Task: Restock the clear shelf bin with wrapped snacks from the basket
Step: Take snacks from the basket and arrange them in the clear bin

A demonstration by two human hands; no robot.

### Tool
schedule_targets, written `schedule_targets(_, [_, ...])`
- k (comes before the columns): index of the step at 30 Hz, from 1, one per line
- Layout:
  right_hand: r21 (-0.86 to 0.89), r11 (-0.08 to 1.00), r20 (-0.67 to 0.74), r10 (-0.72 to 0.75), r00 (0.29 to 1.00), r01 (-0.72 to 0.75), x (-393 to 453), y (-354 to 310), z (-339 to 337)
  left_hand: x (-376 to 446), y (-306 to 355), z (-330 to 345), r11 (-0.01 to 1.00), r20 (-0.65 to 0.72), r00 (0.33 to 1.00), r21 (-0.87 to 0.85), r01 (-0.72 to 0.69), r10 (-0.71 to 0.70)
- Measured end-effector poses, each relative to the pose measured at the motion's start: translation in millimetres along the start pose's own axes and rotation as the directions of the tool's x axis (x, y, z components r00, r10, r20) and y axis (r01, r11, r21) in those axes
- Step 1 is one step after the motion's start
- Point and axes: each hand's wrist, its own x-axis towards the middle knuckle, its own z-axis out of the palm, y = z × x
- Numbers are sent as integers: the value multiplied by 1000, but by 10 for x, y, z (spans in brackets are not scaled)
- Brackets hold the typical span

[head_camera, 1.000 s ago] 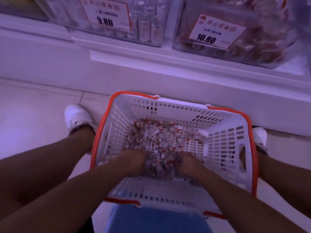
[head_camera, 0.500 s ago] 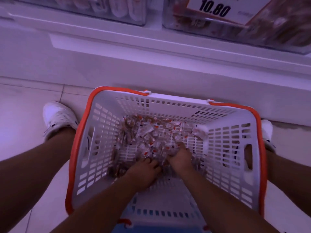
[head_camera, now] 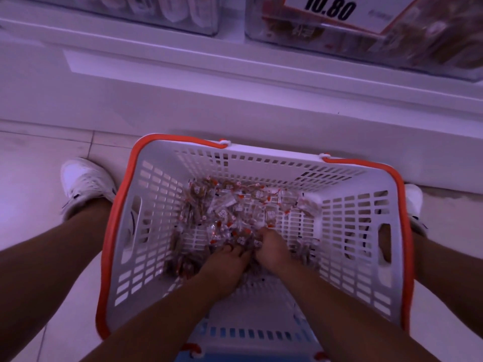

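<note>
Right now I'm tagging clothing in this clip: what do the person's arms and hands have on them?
Nothing visible: both forearms are bare, with no sleeves showing. The left hand and right hand wear no gloves; no watch or bracelet shows. Rings cannot be told.

I am in a shop, squatting at the foot of a display shelf. Above me a white price card [head_camera: 347,11] printed 10.80 hangs on a clear shelf bin [head_camera: 418,45] full of brownish packets, and a second clear bin [head_camera: 146,14] stands beside it on the same white shelf [head_camera: 235,71]. Between my knees, on the pale tiled floor [head_camera: 34,163], sits a white shopping basket [head_camera: 347,212] with orange handles, holding small wrapped snacks [head_camera: 230,205].
</note>
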Motion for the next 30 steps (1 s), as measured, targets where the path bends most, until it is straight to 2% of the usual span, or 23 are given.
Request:
schedule_targets(2, [28, 999, -50, -15, 999, 16, -22, 37, -59, 24, 28, -16, 998, 16, 999, -28, 52, -51])
schedule_targets(5, [261, 962, -132, 115, 985, -77, -21, 76, -209, 36, -10, -33, 999, 76, 997, 6, 32, -33])
schedule_targets(7, [432, 897, -72, 135, 988, -91, 3, 78, -331, 27, -39, -32, 999, 94, 996, 36, 2, -5])
schedule_targets(8, [424, 904, -41, 81, 996, -56, 8, 64, -402, 35, -55, -30, 999, 89, 996, 46, -5, 1])
schedule_targets(10, [175, 976, 37, -141, 989, 133, -2, -24, -475, 60, -100, -31, 1000, 36, 999, 29, 1, -2])
schedule_targets(11, [65, 970, 95, -241, 966, 236, 8, -77, -459, 63, -140, -47, 1000, 3, 1000, 16, 0, 0])
schedule_targets(13, [-130, 910, 215, -361, 908, 393, 28, -163, -339, 47, -280, -80, 999, -48, 998, 31, -27, 28])
schedule_targets(16, [-436, 755, 267, -411, 872, 489, 45, -209, -88, -58, -490, -116, 993, -84, 991, 58, -98, 103])
schedule_targets(18, [-482, 741, 233, -406, 884, 467, 56, -183, -11, -132, -566, -169, 984, -50, 984, 63, -167, 170])
schedule_targets(21, [-404, 831, 212, -321, 923, 382, 42, -90, 17, -188, -553, -212, 937, -89, 944, 181, -298, 317])
schedule_targets(24, [-375, 873, 207, -249, 946, 312, 27, 45, 29, -119, -381, -130, 873, -29, 899, 252, -417, 437])
schedule_targets(27, [-400, 862, 201, -249, 948, 311, -20, 168, -120, -55, -199, -8, 878, 76, 916, 262, -400, 394])
schedule_targets(30, [-571, 744, 153, -318, 935, 347, -148, 314, -295, -93, -191, 26, 900, 37, 932, 246, -359, 361])
